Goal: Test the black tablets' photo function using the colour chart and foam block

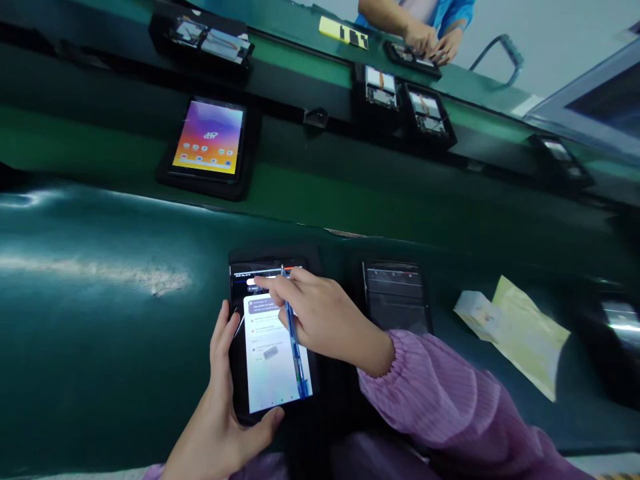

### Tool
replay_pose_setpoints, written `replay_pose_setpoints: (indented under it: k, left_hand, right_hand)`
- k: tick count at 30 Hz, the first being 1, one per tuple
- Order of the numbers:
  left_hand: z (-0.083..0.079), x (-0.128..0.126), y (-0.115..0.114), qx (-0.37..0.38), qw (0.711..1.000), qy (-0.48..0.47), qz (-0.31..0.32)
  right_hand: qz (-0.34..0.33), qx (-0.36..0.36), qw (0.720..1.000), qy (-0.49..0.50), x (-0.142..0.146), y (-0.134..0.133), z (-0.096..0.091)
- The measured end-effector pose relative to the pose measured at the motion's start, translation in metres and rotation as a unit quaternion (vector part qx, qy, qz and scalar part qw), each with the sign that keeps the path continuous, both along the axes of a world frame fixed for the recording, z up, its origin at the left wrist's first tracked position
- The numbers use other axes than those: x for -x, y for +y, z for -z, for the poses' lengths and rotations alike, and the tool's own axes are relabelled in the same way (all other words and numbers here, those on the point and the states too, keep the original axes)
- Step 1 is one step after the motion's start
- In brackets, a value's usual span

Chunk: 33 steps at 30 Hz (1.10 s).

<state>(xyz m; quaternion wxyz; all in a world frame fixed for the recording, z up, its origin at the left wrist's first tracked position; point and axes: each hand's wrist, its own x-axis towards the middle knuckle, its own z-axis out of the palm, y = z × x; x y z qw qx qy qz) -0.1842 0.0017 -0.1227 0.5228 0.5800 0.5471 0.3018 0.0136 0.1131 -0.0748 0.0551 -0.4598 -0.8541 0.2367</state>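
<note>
Centrally, the white-screened tablet (277, 373) is positioned on the near green bench (100, 373), with its top edge directed toward twelve o'clock. All clock directions below are taken from this unit.

The lower-left corner is bordered by the left hand (220, 407): the fingers are laid along the nine o'clock edge, and the thumb is set at the six o'clock edge. Thumb and fingers are spread apart; whether the tablet is clamped between them cannot be told.

The index finger of the right hand (320, 313) is extended over the upper part of the screen; contact with the glass cannot be confirmed. The blue pen (296, 353) is retained by the bent fingers of the same hand, its tip aimed at twelve o'clock.

A dark tablet (395, 297) is located between two and three o'clock, and a yellow packet (530, 337) at three o'clock. A colour-screened tablet (209, 137) is placed at eleven o'clock. At one o'clock, two opened devices (427, 113) are seen; beyond them, another device (407, 57) is handled by a co-worker (420, 37).
</note>
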Motion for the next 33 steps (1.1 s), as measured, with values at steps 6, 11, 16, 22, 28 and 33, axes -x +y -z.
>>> replay_pose_setpoints:
  k: [6, 11, 16, 22, 28, 33]
  left_hand:
    - [0.002, 0.002, 0.000, -0.016, 1.000, 0.014, 0.004]
    - [0.005, 0.002, 0.000, -0.012, 1.000, -0.012, -0.005]
    - [0.005, 0.002, -0.001, -0.002, 1.000, -0.022, -0.013]
    - [0.014, 0.007, -0.001, -0.015, 0.999, -0.032, -0.007]
    - [0.015, 0.014, -0.002, 0.053, 0.994, -0.076, -0.053]
    - [0.022, 0.031, -0.010, 0.044, 0.993, -0.041, -0.099]
  right_hand:
    - [0.001, 0.011, 1.000, -0.013, 0.002, 0.001, -0.002]
    - [-0.005, 0.001, 1.000, -0.008, 0.002, 0.001, -0.002]
    - [0.004, 0.007, 1.000, -0.006, 0.003, 0.000, 0.001]
    - [0.036, -0.014, 0.995, 0.087, -0.013, -0.005, -0.009]
    - [0.153, -0.032, 0.986, 0.063, -0.051, -0.030, -0.024]
    - [0.158, -0.025, 0.986, 0.042, -0.065, -0.042, -0.015]
